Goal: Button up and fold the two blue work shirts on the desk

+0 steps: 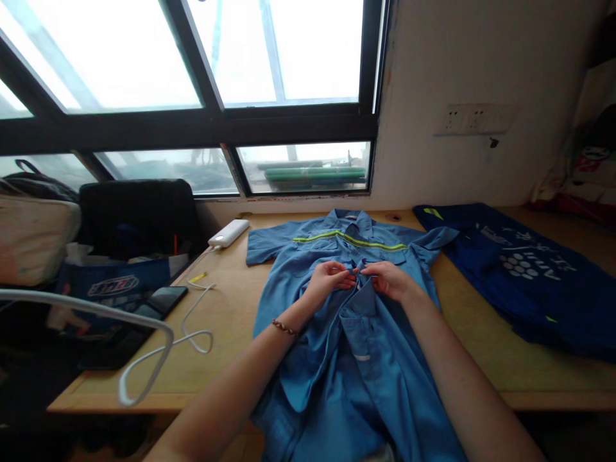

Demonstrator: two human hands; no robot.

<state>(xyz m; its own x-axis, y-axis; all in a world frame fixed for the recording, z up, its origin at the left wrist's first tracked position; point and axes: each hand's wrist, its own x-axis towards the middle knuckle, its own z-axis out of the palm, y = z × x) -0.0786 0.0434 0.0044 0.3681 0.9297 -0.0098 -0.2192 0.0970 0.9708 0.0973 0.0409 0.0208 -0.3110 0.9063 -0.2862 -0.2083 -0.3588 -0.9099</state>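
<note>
A blue short-sleeved shirt (298, 308) lies face up, collar toward the window, with a yellow-green stripe across its chest. Its lower part hangs over the table's front edge toward me. At the middle of the front opening, my left hand (332, 277) pinches one edge of the cloth. Close beside it, my right hand (385, 278) grips the other edge between thumb and fingers. The two hands nearly meet, and the cloth is bunched up between them. Below them the front flaps hang apart. Any button between my fingertips is too small to make out.
On the wooden table (231, 321), a dark blue printed shirt (529, 269) lies at the right. A white power bank (229, 233) with a white cable (197, 333) is at the left, near a dark phone (166, 300). Bags and a black chair (139, 215) stand further left.
</note>
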